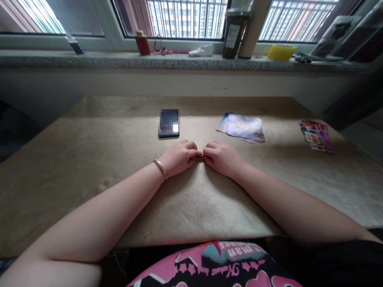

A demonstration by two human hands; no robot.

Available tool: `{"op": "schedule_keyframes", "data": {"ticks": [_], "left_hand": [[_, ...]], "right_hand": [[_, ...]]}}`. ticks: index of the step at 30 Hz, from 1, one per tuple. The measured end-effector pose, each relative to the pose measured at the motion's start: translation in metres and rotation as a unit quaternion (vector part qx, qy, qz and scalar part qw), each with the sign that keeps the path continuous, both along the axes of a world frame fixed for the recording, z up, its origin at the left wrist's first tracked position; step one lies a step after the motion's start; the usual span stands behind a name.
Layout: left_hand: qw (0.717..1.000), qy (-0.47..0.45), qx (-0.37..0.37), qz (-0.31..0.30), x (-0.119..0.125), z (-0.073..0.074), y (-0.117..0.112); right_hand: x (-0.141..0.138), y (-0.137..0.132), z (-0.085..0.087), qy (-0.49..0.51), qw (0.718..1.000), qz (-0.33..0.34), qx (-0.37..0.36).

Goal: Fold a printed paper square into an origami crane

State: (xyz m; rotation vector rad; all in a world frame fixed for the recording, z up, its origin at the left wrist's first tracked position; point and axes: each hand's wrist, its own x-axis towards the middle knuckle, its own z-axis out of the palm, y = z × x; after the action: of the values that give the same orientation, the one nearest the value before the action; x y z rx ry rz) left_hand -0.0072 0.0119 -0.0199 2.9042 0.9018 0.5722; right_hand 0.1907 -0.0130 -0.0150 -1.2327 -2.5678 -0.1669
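Both hands meet over the middle of the table [197, 199]. My left hand [181, 156], with a silver bangle at the wrist, has its fingers closed and its thumb pointing right. Close beside it, my right hand [223, 158] is closed too, knuckles up. A small thin thing [201, 156] shows in the narrow gap between the fingertips; its kind is too small to make out, and the fingers cover most of it. Just beyond my left hand lies a dark phone-like device [168, 123], partly pixelated. A loose stack of shiny printed cards [243, 126] lies beyond my right hand.
More colourful printed packets or cards [316, 135] lie at the table's right side. Behind the table, a stone windowsill [104, 60] holds a red container [142, 44], a tall dark lidded jar [235, 34] and a yellow sponge-like block [281, 52].
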Motion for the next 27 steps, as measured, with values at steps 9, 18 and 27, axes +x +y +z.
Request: {"op": "schedule_keyframes", "data": {"ticks": [9, 18, 27], "left_hand": [[0.999, 0.034, 0.004, -0.002, 0.0, 0.006, -0.005], [0.999, 0.036, -0.001, -0.011, 0.0, 0.009, -0.006], [1.0, 0.018, 0.004, -0.021, 0.002, 0.008, -0.007]], "right_hand": [[-0.004, -0.012, 0.008, -0.036, 0.999, -0.015, -0.019], [0.001, -0.008, 0.008, -0.053, 0.998, -0.02, 0.001], [0.013, 0.011, 0.004, -0.067, 0.997, 0.032, 0.007]]}}
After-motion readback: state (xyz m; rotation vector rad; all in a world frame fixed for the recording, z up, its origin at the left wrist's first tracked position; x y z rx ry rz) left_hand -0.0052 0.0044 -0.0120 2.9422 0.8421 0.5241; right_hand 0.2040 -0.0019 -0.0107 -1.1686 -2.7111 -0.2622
